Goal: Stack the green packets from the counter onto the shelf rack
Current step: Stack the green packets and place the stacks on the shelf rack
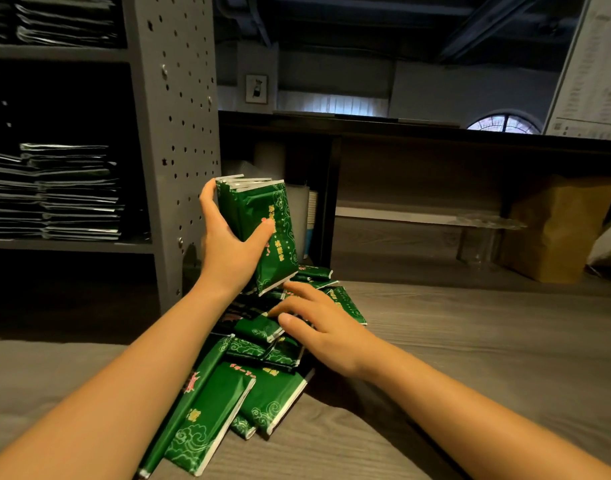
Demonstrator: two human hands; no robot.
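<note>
My left hand (228,244) grips an upright bundle of several green packets (262,230), thumb across the front and fingers behind, just above the counter. Below it a loose pile of green packets (241,382) lies spread on the grey wooden counter (470,358). My right hand (318,323) rests on the far part of the pile with fingers spread, touching a small packet (259,329). The grey shelf rack (179,133) stands to the left, its shelves holding flat stacks of packets (72,195).
A brown paper bag (557,230) and a clear plastic stand (477,237) sit at the back right under a dark upper ledge. White cups (300,220) stand behind the held bundle. A printed sheet (591,71) leans at the top right.
</note>
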